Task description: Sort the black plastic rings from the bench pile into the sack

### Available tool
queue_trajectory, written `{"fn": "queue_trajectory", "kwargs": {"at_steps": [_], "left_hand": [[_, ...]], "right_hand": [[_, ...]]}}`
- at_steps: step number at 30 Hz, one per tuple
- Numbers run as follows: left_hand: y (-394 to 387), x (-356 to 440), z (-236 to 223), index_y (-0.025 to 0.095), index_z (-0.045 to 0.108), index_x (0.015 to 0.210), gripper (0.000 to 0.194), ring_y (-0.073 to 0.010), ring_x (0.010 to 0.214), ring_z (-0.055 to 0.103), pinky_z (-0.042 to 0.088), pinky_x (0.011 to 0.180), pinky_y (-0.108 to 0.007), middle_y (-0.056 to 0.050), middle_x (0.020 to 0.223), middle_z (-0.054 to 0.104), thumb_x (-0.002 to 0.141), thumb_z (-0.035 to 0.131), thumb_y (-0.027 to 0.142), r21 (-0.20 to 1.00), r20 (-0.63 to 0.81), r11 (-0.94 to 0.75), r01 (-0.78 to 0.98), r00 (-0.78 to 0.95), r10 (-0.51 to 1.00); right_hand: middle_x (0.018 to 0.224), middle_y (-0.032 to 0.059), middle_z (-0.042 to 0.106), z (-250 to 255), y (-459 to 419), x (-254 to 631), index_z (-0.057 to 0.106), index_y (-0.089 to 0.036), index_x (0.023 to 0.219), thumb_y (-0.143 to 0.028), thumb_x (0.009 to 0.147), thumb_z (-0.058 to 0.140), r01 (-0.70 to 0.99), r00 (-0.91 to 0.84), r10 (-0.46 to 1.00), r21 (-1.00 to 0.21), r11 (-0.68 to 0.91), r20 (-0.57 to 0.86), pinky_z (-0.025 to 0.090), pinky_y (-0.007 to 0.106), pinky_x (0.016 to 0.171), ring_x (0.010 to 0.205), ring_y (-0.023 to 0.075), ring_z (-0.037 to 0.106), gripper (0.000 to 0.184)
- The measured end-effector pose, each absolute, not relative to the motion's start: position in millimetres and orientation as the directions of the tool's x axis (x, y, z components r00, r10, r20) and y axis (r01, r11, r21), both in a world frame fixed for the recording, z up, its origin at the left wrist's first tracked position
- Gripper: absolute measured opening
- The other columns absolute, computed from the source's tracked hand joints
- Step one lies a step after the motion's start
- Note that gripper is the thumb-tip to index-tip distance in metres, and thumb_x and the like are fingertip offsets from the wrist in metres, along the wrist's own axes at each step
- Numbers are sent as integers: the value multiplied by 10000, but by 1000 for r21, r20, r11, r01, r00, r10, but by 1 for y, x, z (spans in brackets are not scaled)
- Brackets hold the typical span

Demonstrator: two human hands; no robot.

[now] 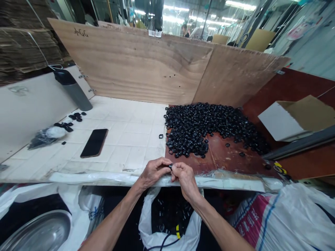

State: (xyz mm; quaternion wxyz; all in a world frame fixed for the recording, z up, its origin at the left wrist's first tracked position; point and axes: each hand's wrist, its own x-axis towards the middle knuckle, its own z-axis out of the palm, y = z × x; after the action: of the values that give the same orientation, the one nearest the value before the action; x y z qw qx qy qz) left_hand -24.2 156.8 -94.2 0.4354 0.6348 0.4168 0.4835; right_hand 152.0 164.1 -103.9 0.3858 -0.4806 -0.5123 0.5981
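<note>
Left hand (154, 171) and right hand (185, 177) pinch one part (170, 167), nearly closed on it; big pile (206, 120) seemingly remains, amount done unclear.

Head cam; faces fwd & down

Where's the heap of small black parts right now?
In the head view, the heap of black parts lies right of centre on the brown tabletop, beyond the right hand and in front of the plywood panel.
</note>
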Motion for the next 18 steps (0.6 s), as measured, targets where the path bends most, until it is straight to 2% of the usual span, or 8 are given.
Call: {"fn": "queue_trajectory", "kwargs": {"at_steps": [2, 4, 7, 9, 11, 13, 16, 18], "left_hand": [[156, -29, -91, 134, 724, 907, 186, -198, 868, 685, 544, 795, -296, -90, 932, 738, 835, 692, 302, 959, 183, -241, 152, 318, 930], [160, -32, -93, 145, 721, 861, 177, -179, 785, 677, 537, 720, -266, -55, 847, 735, 818, 700, 315, 954, 76, -179, 242, 382, 921], [175, -28, -104, 170, 707, 862, 157, -164, 722, 654, 524, 683, -259, -12, 772, 709, 823, 667, 316, 902, 42, -108, 418, 164, 986], [189, -20, -115, 186, 690, 941, 152, -168, 743, 655, 530, 715, -278, -10, 820, 704, 833, 641, 282, 860, 108, -85, 504, -16, 994], [203, -10, -123, 195, 664, 1021, 204, -182, 805, 663, 537, 771, -302, -29, 919, 695, 824, 645, 244, 805, 180, -98, 585, -84, 980], [213, -3, -128, 191, 645, 1061, 238, -197, 863, 664, 537, 815, -319, -53, 983, 671, 826, 642, 225, 729, 232, -115, 675, -86, 969], [217, 1, -130, 179, 634, 1066, 214, -207, 882, 663, 536, 828, -328, -68, 989, 653, 857, 599, 202, 652, 248, -108, 750, -77, 966], [215, 1, -129, 183, 631, 1060, 202, -207, 871, 661, 537, 824, -332, -64, 978, 650, 861, 595, 189, 641, 255, -117, 759, -67, 965]], "right_hand": [[546, -8, 607, -108, 168, 163, 589, -182, 744, -417, 873, 576, 137, -309, 931, -978, -159, -195, 449, 252, 520, 465, 136, 541, 269], [571, 1, 613, -110, 175, 174, 611, -186, 749, -408, 859, 590, 327, -292, 949, -945, -17, -118, 450, 262, 519, 489, 153, 560, 248], [763, 46, 662, -108, 192, 181, 649, -183, 883, -304, 834, 593, 570, -203, 968, -787, 238, 146, 503, 298, 647, 681, 199, 637, 142], [919, 85, 663, -106, 202, 176, 642, -171, 1016, -235, 837, 564, 654, -227, 939, -674, 343, 258, 519, 320, 744, 820, 220, 655, 206], [1015, 107, 640, -106, 210, 168, 617, -161, 1121, -214, 858, 552, 716, -274, 921, -581, 387, 277, 521, 326, 773, 881, 229, 655, 277], [1052, 105, 620, -108, 213, 159, 604, -172, 1168, -229, 886, 554, 784, -289, 923, -491, 380, 253, 516, 318, 725, 870, 232, 654, 292], [1046, 82, 601, -114, 214, 151, 618, -210, 1146, -229, 920, 538, 848, -283, 932, -396, 353, 225, 479, 287, 636, 815, 216, 646, 240], [1024, 72, 589, -119, 214, 150, 629, -220, 1112, -220, 936, 517, 850, -283, 930, -389, 356, 232, 458, 273, 619, 789, 201, 635, 208]]}}
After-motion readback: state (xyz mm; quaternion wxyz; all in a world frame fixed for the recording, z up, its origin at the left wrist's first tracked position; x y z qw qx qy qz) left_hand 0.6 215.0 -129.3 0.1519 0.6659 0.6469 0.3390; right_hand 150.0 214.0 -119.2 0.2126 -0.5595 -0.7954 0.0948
